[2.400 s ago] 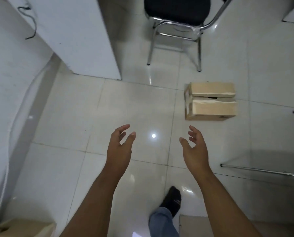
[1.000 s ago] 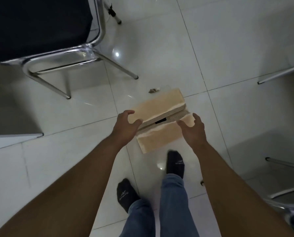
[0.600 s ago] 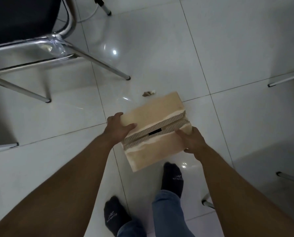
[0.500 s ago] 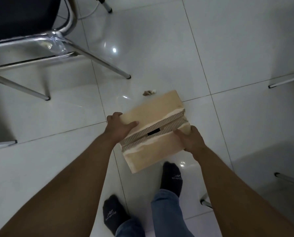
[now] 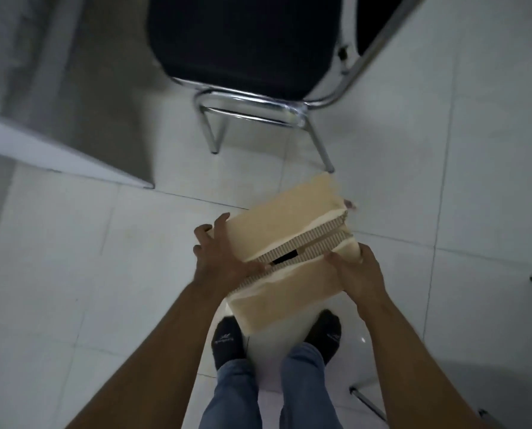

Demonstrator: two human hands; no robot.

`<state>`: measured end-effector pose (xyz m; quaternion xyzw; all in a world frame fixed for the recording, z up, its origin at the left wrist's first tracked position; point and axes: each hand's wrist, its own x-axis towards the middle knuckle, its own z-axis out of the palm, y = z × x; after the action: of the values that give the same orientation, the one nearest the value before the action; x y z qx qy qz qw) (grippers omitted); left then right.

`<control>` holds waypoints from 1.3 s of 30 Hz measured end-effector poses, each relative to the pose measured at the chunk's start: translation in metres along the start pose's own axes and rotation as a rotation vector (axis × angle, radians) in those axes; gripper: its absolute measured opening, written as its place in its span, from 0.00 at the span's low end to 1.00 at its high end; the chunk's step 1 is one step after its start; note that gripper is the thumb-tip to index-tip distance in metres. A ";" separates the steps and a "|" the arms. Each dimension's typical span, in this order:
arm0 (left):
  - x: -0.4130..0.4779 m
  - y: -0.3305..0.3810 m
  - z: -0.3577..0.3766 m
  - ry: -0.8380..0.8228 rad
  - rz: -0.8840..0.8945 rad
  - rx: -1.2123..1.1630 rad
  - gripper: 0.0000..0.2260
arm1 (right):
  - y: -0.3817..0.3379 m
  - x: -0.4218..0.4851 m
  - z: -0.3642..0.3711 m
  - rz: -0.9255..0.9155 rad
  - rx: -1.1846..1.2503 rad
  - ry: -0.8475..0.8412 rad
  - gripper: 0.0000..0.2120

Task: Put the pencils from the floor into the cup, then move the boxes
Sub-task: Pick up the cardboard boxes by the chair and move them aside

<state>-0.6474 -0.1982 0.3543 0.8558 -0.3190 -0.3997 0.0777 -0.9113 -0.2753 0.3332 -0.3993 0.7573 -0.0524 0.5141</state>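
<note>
A tan cardboard box (image 5: 283, 224) with torn, corrugated flap edges along its top seam hangs above the white tiled floor, tilted, in front of my feet. My left hand (image 5: 218, 258) grips its left end, fingers spread over the top. Over at the right end, my right hand (image 5: 359, 272) clamps the box with the thumb on top. No pencils or cup are in view.
A black-seated chair (image 5: 246, 41) with chrome legs stands just beyond the box. A white furniture panel (image 5: 57, 156) sits at the left. More chrome legs (image 5: 370, 404) show at the lower right. My socked feet (image 5: 227, 339) stand under the box.
I have lifted the box off the floor with both hands. The view has swung so the chair now stands straight ahead.
</note>
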 end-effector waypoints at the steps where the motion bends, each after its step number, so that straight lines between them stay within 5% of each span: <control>1: -0.010 -0.012 -0.018 0.035 -0.027 -0.043 0.61 | -0.018 -0.011 0.010 -0.050 -0.034 -0.024 0.40; 9: -0.083 -0.105 -0.105 0.343 -0.267 -0.261 0.60 | -0.135 -0.101 0.104 -0.363 -0.284 -0.116 0.38; 18: -0.165 -0.246 -0.155 0.644 -0.427 -0.503 0.63 | -0.187 -0.234 0.241 -0.633 -0.467 -0.268 0.33; 26: -0.242 -0.408 -0.186 0.900 -0.603 -0.750 0.59 | -0.167 -0.366 0.406 -0.715 -0.474 -0.554 0.33; 39: -0.424 -0.619 -0.187 1.136 -0.998 -0.880 0.59 | -0.034 -0.594 0.589 -0.908 -0.673 -0.882 0.40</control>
<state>-0.4133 0.5220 0.5080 0.8576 0.3632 0.0130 0.3640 -0.3187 0.2881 0.5130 -0.7958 0.2134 0.1414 0.5488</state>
